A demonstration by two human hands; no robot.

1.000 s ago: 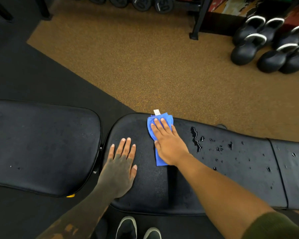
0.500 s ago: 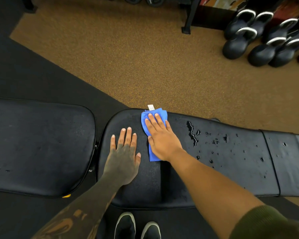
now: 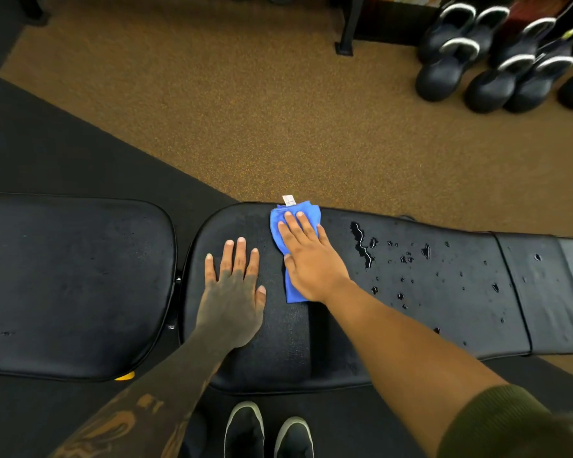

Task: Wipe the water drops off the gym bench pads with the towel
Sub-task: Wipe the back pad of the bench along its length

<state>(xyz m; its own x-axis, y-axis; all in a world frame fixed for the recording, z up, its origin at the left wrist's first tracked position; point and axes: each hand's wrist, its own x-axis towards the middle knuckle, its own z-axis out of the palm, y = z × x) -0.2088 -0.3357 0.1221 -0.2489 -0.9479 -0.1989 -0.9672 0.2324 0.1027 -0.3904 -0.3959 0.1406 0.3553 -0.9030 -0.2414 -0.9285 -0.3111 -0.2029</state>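
Observation:
A folded blue towel (image 3: 291, 215) with a white tag lies near the far edge of the long black back pad (image 3: 444, 312). My right hand (image 3: 308, 259) presses flat on the towel, fingers together. My left hand (image 3: 234, 292) rests flat and open on the same pad, just left of the towel, holding nothing. Water drops (image 3: 401, 259) and a streak of water (image 3: 361, 242) spread over the pad to the right of my right hand. The separate black seat pad (image 3: 70, 285) sits on the left with a few faint drops near its front.
Several black kettlebells (image 3: 497, 67) stand on the brown floor at the far right. A black rack leg (image 3: 344, 38) stands beside them. My two shoes (image 3: 268, 431) are below the bench's near edge. A yellow knob (image 3: 124, 377) shows under the seat pad.
My right hand and the towel stay near the pad's far edge, barely shifted. The left hand keeps its place. The view has drifted slightly.

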